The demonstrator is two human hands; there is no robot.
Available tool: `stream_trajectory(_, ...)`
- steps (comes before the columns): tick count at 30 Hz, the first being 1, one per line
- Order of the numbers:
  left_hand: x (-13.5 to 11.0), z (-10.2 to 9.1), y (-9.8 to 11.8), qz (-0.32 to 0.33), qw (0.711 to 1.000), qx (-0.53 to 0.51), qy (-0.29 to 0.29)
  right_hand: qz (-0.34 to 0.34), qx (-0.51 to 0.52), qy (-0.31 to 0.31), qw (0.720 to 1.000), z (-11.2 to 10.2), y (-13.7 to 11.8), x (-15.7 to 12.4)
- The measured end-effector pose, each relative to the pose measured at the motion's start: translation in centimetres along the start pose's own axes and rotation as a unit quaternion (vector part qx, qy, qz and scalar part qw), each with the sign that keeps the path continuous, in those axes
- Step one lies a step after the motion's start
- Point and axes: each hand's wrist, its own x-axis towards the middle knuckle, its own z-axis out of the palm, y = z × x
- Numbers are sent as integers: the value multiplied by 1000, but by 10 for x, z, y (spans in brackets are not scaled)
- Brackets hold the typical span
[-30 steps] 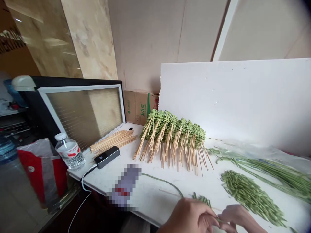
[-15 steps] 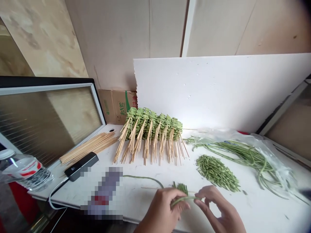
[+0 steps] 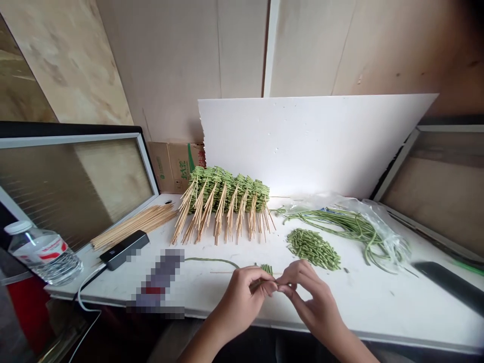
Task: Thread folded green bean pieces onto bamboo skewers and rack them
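Close together near the table's front edge, my left hand (image 3: 247, 295) and my right hand (image 3: 312, 295) pinch a long green bean (image 3: 214, 260) between thumbs and fingers. Its tail curves out to the left beyond my left hand, while the pinched part is mostly covered by fingers. Just behind my fingertips, a row of short bean pieces (image 3: 266, 268) lies side by side, with a thin bamboo skewer (image 3: 223, 273) stretching left from it. A heap of cut bean pieces (image 3: 313, 249) lies beyond my right hand.
Finished bean skewers (image 3: 230, 194) are stacked at the back. Loose bamboo skewers (image 3: 136, 226), a black device (image 3: 126, 248) and a water bottle (image 3: 45, 254) stand left. Uncut long beans (image 3: 340, 222) lie in a plastic bag (image 3: 391, 244) at right; a dark flat object (image 3: 449, 285) is beyond.
My view has shifted right. The fingertips of both hands have come closer together on the bean, and the stretch that showed between them is now mostly hidden.
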Motion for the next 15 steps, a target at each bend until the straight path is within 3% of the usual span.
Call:
stream_trajectory(3,0,3,-5,-18,999,-34,-8,8,19,11,1000,0,-4,0)
stream_trajectory(10,-2,8,2,10,999,-35,12,6,-16,28,999,-4,-8,1)
stream_trajectory(15,-4,12,-2,36,998,-47,32,39,48,34,997,2,-10,-3)
